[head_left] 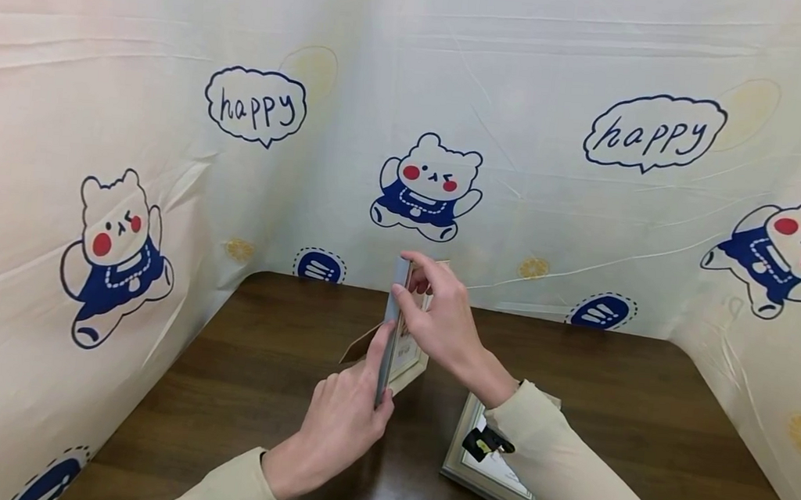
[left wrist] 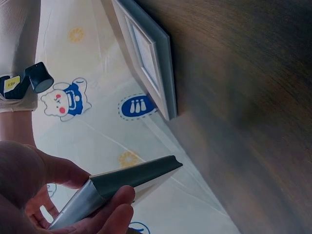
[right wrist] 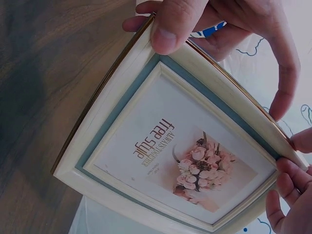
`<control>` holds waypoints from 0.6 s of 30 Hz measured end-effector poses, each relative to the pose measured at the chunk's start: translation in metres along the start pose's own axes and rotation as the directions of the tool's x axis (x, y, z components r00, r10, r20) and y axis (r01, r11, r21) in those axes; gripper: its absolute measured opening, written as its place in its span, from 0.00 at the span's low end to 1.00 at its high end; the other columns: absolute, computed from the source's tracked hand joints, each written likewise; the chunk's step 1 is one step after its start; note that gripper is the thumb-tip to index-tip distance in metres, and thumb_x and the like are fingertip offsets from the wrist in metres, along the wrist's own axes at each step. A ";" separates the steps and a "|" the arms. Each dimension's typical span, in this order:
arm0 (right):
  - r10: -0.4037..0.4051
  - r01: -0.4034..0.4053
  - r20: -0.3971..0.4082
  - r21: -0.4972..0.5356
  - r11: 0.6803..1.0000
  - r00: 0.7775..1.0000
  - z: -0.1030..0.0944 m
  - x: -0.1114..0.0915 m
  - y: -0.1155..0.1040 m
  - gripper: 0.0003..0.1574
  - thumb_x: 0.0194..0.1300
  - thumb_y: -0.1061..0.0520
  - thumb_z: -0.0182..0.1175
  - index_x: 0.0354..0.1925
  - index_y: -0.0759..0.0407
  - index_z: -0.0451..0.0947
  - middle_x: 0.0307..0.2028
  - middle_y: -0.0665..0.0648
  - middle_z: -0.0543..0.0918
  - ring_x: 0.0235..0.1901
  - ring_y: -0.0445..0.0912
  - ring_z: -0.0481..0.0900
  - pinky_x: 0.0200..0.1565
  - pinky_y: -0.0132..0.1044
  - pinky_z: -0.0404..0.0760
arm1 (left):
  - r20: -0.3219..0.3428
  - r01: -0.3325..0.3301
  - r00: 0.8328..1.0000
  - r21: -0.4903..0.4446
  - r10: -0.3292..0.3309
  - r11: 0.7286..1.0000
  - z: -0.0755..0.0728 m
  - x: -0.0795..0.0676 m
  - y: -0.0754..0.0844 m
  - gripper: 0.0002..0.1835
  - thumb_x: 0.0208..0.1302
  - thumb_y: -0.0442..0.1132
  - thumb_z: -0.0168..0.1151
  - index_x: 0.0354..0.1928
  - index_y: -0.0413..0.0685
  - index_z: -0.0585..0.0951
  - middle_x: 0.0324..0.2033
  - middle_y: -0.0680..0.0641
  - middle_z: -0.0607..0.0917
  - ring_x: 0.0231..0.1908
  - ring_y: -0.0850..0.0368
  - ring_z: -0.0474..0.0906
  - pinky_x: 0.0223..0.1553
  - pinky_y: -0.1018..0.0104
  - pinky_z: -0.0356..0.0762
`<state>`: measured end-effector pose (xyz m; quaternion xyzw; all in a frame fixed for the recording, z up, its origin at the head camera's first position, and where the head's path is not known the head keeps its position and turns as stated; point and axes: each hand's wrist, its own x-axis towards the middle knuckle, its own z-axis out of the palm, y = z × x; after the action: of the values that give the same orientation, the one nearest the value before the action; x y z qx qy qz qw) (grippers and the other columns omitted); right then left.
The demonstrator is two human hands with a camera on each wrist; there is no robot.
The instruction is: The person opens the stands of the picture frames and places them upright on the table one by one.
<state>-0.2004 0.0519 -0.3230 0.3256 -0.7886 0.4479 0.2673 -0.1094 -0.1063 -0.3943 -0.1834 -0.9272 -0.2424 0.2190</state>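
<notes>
Both hands hold a cream picture frame [head_left: 410, 353] tilted up almost edge-on above the table. At its lower near part, the left hand [head_left: 340, 426] grips the edge, thumb on one side and fingers on the other. Higher up, the right hand [head_left: 441, 316] pinches the upper edge. In the right wrist view the picture frame [right wrist: 190, 146] shows a blue-grey inner band and a print of pink flowers; the right thumb [right wrist: 173, 29] presses one corner. A brown stand flap [head_left: 359, 345] sticks out from its back.
A second picture frame [head_left: 495, 477] lies face up on the dark wooden table [head_left: 235, 378], partly under the right forearm. Printed cloth [head_left: 516, 212] with cartoon bears surrounds the table at the back and sides.
</notes>
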 end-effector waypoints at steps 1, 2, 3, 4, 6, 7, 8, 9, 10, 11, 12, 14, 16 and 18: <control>-0.001 0.001 0.003 -0.004 1.000 1.000 0.000 0.000 0.000 0.26 0.71 0.62 0.67 0.65 0.65 0.77 0.38 0.54 0.81 0.40 0.46 0.74 0.44 0.46 0.80 | 0.003 0.005 1.000 -0.004 -0.005 1.000 0.000 0.000 0.000 0.56 0.58 0.36 0.78 0.82 0.55 0.52 0.50 0.40 0.89 0.28 0.48 0.87 0.18 0.63 0.75; -0.003 0.003 0.006 -0.008 1.000 1.000 0.000 0.000 -0.001 0.26 0.71 0.62 0.67 0.65 0.65 0.77 0.38 0.54 0.81 0.40 0.46 0.74 0.44 0.44 0.79 | 0.004 0.009 1.000 -0.006 -0.009 1.000 0.000 -0.001 -0.001 0.56 0.59 0.35 0.78 0.82 0.55 0.52 0.50 0.40 0.88 0.27 0.47 0.87 0.19 0.63 0.75; -0.005 0.005 0.011 -0.011 1.000 1.000 0.001 0.000 -0.001 0.26 0.71 0.62 0.67 0.65 0.65 0.77 0.38 0.54 0.81 0.40 0.46 0.75 0.44 0.43 0.79 | 0.005 0.014 1.000 -0.010 -0.014 1.000 0.000 -0.001 -0.002 0.56 0.59 0.35 0.78 0.82 0.56 0.52 0.50 0.40 0.88 0.27 0.47 0.87 0.19 0.63 0.75; -0.007 0.007 0.014 -0.017 1.000 1.000 0.001 0.000 -0.002 0.26 0.71 0.62 0.67 0.65 0.64 0.77 0.38 0.53 0.81 0.41 0.46 0.75 0.43 0.42 0.79 | 0.005 0.017 1.000 -0.013 -0.017 1.000 0.000 -0.001 -0.002 0.56 0.59 0.35 0.78 0.82 0.56 0.52 0.50 0.40 0.89 0.27 0.47 0.87 0.19 0.62 0.75; -0.012 0.013 0.021 -0.026 1.000 1.000 0.001 0.001 -0.003 0.26 0.71 0.62 0.67 0.65 0.64 0.77 0.38 0.53 0.81 0.41 0.46 0.75 0.42 0.42 0.79 | 0.002 0.022 1.000 -0.017 -0.022 1.000 0.001 -0.001 -0.004 0.56 0.59 0.35 0.78 0.82 0.56 0.52 0.49 0.40 0.89 0.27 0.47 0.87 0.19 0.61 0.75; -0.016 0.017 0.024 -0.032 0.999 1.000 0.001 0.001 -0.003 0.26 0.71 0.61 0.67 0.65 0.64 0.77 0.38 0.54 0.81 0.41 0.46 0.75 0.42 0.42 0.79 | 0.000 0.022 1.000 -0.020 -0.022 1.000 0.001 -0.001 -0.004 0.56 0.58 0.35 0.78 0.81 0.56 0.52 0.48 0.40 0.89 0.27 0.47 0.87 0.19 0.61 0.75; -0.019 0.021 0.028 -0.038 0.999 0.999 0.001 0.002 -0.004 0.26 0.71 0.61 0.66 0.65 0.63 0.76 0.38 0.54 0.81 0.41 0.46 0.75 0.41 0.41 0.79 | -0.002 0.023 1.000 -0.023 -0.023 0.999 0.001 -0.001 -0.005 0.56 0.58 0.34 0.78 0.81 0.56 0.52 0.48 0.40 0.89 0.27 0.47 0.87 0.20 0.61 0.76; -0.023 0.024 0.033 -0.044 0.999 0.999 0.001 0.002 -0.004 0.26 0.71 0.61 0.66 0.65 0.63 0.76 0.38 0.54 0.81 0.41 0.46 0.75 0.41 0.41 0.79 | -0.001 0.023 1.000 -0.028 -0.023 0.999 0.001 -0.001 -0.006 0.56 0.58 0.34 0.78 0.81 0.56 0.52 0.48 0.40 0.89 0.28 0.47 0.87 0.20 0.60 0.76; -0.026 0.028 0.037 -0.050 0.998 0.999 0.001 0.003 -0.005 0.27 0.71 0.61 0.66 0.66 0.63 0.76 0.38 0.54 0.81 0.41 0.46 0.74 0.40 0.41 0.79 | -0.002 0.024 1.000 -0.033 -0.024 0.999 0.001 0.000 -0.007 0.56 0.58 0.34 0.78 0.82 0.56 0.52 0.47 0.40 0.89 0.28 0.47 0.87 0.20 0.60 0.77; -0.029 0.031 0.042 -0.056 0.998 0.999 0.001 0.003 -0.005 0.27 0.71 0.61 0.66 0.66 0.63 0.76 0.38 0.54 0.81 0.41 0.46 0.74 0.40 0.41 0.79 | -0.002 0.025 1.000 -0.040 -0.025 0.999 0.001 0.000 -0.007 0.56 0.58 0.34 0.78 0.82 0.56 0.52 0.48 0.39 0.89 0.29 0.46 0.87 0.21 0.59 0.78; -0.032 0.035 0.047 -0.061 0.998 0.998 0.001 0.004 -0.006 0.27 0.72 0.61 0.66 0.66 0.63 0.76 0.39 0.54 0.81 0.41 0.46 0.74 0.40 0.41 0.79 | -0.001 0.026 1.000 -0.052 -0.026 0.998 0.001 0.000 -0.008 0.56 0.58 0.33 0.78 0.81 0.56 0.52 0.48 0.39 0.88 0.30 0.46 0.88 0.22 0.57 0.79; -0.033 0.037 0.058 -0.069 0.997 0.998 0.001 0.004 -0.007 0.27 0.72 0.61 0.66 0.67 0.63 0.75 0.39 0.54 0.81 0.41 0.46 0.74 0.40 0.40 0.79 | 0.004 0.030 1.000 -0.077 -0.030 0.997 0.000 0.000 -0.009 0.57 0.58 0.32 0.78 0.81 0.56 0.52 0.50 0.38 0.88 0.33 0.45 0.88 0.25 0.55 0.82; -0.033 0.038 0.066 -0.077 0.996 0.997 0.001 0.004 -0.007 0.28 0.72 0.61 0.66 0.67 0.63 0.75 0.39 0.54 0.81 0.42 0.46 0.74 0.41 0.40 0.79 | 0.009 0.033 0.999 -0.103 -0.032 0.994 0.001 -0.001 -0.010 0.56 0.58 0.31 0.78 0.81 0.55 0.52 0.51 0.37 0.87 0.36 0.44 0.88 0.29 0.52 0.84; -0.030 0.036 0.071 -0.082 0.996 0.997 0.002 0.004 -0.007 0.28 0.72 0.61 0.66 0.67 0.63 0.75 0.39 0.54 0.81 0.42 0.45 0.74 0.40 0.40 0.79 | 0.013 0.034 0.999 -0.122 -0.033 0.992 0.001 -0.001 -0.011 0.57 0.58 0.30 0.77 0.81 0.55 0.51 0.52 0.37 0.87 0.38 0.43 0.88 0.31 0.50 0.85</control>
<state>-0.1983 0.0463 -0.3177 0.3427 -0.8100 0.3984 0.2603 -0.1135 -0.1147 -0.3995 -0.1824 -0.9147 -0.3014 0.1982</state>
